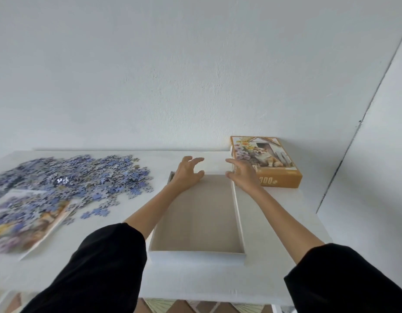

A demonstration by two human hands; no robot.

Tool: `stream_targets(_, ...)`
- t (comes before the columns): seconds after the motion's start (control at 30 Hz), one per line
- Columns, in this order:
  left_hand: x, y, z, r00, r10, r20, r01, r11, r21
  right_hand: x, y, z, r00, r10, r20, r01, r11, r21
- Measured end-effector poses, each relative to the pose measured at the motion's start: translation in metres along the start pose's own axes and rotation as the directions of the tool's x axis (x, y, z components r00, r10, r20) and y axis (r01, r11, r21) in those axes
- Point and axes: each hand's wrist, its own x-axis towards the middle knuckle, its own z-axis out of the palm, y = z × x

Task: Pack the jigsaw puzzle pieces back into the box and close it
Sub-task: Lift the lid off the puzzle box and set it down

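An empty white box base (196, 253) with a brownish floor lies in the middle of the table. Over its far left corner my left hand (187, 175) hovers with fingers spread and loosely curled, holding nothing. My right hand (243, 176) is over the far right edge, fingers also spread, holding nothing. The orange box lid (266, 162) with a dog picture lies at the back right, just beyond my right hand. A large heap of bluish puzzle pieces (78, 177) covers the left of the table.
A printed picture sheet (30, 227) lies at the front left, partly under pieces. The white table (195, 281) stands against a white wall, and its right edge runs close to the lid. Tiled floor shows below the front edge.
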Motion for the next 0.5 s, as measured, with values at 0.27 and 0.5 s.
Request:
stream_targets(0.27,-0.076,-0.059,-0.006,0.993,-0.083,0.086,0.083,0.997,0.007,-0.074,-0.001,0.039,0.976,0.214,0.046,-0.208,0.972,-0.112)
stream_targets(0.5,-0.092,-0.062,0.000,0.978,-0.181,0.109,0.198,0.965,-0.171,-0.088,-0.011,0.039,0.971,0.237,-0.018,-0.238,0.966,-0.098)
